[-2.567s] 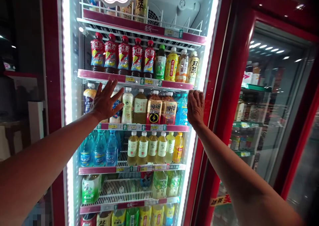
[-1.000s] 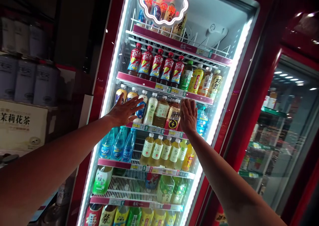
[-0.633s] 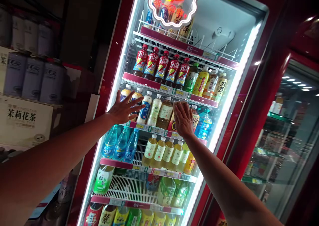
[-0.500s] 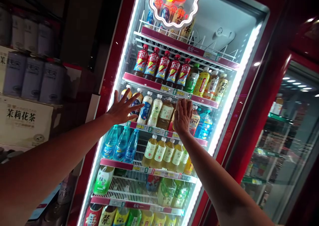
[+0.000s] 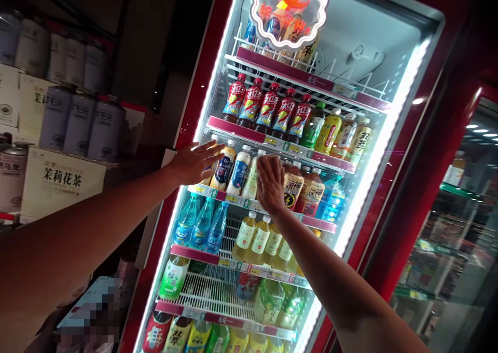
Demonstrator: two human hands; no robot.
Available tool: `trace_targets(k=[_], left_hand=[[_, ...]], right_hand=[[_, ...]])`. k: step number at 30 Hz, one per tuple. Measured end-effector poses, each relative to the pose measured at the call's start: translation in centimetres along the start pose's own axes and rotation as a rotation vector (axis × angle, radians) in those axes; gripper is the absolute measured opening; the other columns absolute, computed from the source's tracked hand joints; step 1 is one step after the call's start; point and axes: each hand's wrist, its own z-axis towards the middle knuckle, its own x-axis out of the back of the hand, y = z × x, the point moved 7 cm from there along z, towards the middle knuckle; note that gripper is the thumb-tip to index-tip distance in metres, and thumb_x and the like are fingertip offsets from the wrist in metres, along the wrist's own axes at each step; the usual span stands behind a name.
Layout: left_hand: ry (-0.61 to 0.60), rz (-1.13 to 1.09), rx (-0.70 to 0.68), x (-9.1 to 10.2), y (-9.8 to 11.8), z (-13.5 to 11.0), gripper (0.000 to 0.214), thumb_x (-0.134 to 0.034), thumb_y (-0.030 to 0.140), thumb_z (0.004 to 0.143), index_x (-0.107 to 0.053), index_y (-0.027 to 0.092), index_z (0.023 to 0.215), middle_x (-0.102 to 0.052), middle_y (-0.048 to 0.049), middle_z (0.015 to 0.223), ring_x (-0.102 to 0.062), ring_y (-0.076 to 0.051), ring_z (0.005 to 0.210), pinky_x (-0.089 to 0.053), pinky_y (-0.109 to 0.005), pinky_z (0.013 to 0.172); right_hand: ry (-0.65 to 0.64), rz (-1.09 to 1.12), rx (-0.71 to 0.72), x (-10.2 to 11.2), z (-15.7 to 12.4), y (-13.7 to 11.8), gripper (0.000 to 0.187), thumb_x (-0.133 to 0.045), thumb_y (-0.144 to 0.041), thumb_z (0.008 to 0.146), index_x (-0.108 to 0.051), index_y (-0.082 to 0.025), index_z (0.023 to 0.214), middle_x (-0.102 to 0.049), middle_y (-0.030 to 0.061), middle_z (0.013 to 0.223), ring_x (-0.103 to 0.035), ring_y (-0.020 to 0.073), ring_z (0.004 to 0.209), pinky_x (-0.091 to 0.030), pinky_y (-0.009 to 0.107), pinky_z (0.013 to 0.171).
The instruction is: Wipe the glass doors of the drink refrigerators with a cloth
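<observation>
My left hand (image 5: 196, 162) reaches out flat with fingers stretched, level with the left end of the middle shelf, partly in front of a bottle with a dark blue label (image 5: 224, 165). Its grasp is empty. My right hand (image 5: 271, 183), also flat with fingers together, covers part of a pale green bottle (image 5: 250, 182) and hides what lies behind it. Nothing shows in it. Between the hands stands a blue-and-white bottle (image 5: 238, 172). Both hands are in front of a lit drinks cooler (image 5: 202, 67); I cannot tell whether they touch its glass.
Red-capped bottles (image 5: 268, 106) line the shelf above; blue bottles (image 5: 185, 220) and yellowish bottles (image 5: 259, 236) stand below. A glowing round sign (image 5: 324, 10) hangs at the top. At left are lilac cans (image 5: 80, 124) on a carton (image 5: 62, 181). Another cooler (image 5: 431, 189) stands at right.
The cooler has shifted rightward in view. My right hand has moved left across the middle shelf, uncovering bottles to its right. My left hand's fingers are less widely spread.
</observation>
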Motion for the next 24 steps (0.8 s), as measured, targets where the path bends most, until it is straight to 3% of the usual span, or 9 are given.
trace_targets(k=[4,10,14,17,21,24], left_hand=[[-0.040,0.027,0.023,1.0,-0.5,-0.2,0.056,-0.048,0.028,0.100,-0.043,0.026,0.156,-0.025,-0.0032,0.171,-0.026,-0.027,0.158,-0.028,-0.055,0.122],[-0.071,0.028,0.027,2.7,-2.2,-0.2,0.046,-0.047,0.027,0.102,-0.053,0.024,0.148,-0.032,-0.0035,0.169,-0.036,-0.030,0.153,-0.024,-0.058,0.122],[-0.034,0.002,0.054,2.2,-4.6,-1.1,0.050,-0.045,0.019,0.100,-0.051,0.026,0.150,-0.029,-0.0017,0.170,-0.032,-0.027,0.155,-0.024,-0.054,0.123],[-0.009,-0.065,0.059,1.6,-5.5,-1.8,0.059,-0.041,0.009,0.096,-0.045,0.019,0.154,-0.030,-0.0050,0.170,-0.032,-0.023,0.154,-0.026,-0.047,0.125],[0.088,-0.141,0.081,1.3,-6.0,-2.0,0.063,-0.037,0.005,0.092,-0.042,0.007,0.155,-0.033,-0.0114,0.168,-0.029,-0.024,0.156,-0.024,-0.044,0.129],[0.142,-0.156,0.114,0.7,-6.6,-1.9,0.067,-0.043,0.008,0.088,-0.044,0.007,0.155,-0.032,-0.0139,0.168,-0.025,-0.028,0.158,-0.023,-0.047,0.130]], right_hand=[[-0.083,0.010,0.141,-0.5,0.3,-1.9,0.061,-0.038,-0.027,0.107,-0.018,-0.037,0.164,-0.034,-0.0037,0.169,-0.009,0.0247,0.162,-0.023,0.057,0.130],[0.066,0.014,-0.140,-0.3,2.6,-1.1,0.060,-0.033,-0.028,0.108,-0.014,-0.034,0.165,-0.028,0.0005,0.171,-0.007,0.0281,0.162,-0.022,0.063,0.128],[-0.034,0.037,0.058,-1.9,2.1,-4.8,0.060,-0.037,-0.027,0.107,-0.020,-0.034,0.165,-0.033,-0.0020,0.169,-0.007,0.0257,0.162,-0.020,0.059,0.130],[-0.076,0.034,0.159,-2.0,2.3,-5.7,0.058,-0.040,-0.028,0.107,-0.026,-0.034,0.163,-0.037,-0.0028,0.168,-0.012,0.0248,0.162,-0.021,0.056,0.130],[0.026,0.034,-0.006,-1.7,4.2,-5.0,0.056,-0.034,-0.030,0.109,-0.024,-0.034,0.164,-0.035,-0.0005,0.169,-0.012,0.0274,0.162,-0.022,0.059,0.129],[0.063,0.051,-0.075,-2.4,4.4,-6.3,0.059,-0.033,-0.029,0.108,-0.017,-0.035,0.165,-0.032,0.0001,0.170,-0.010,0.0290,0.162,-0.022,0.063,0.128]])
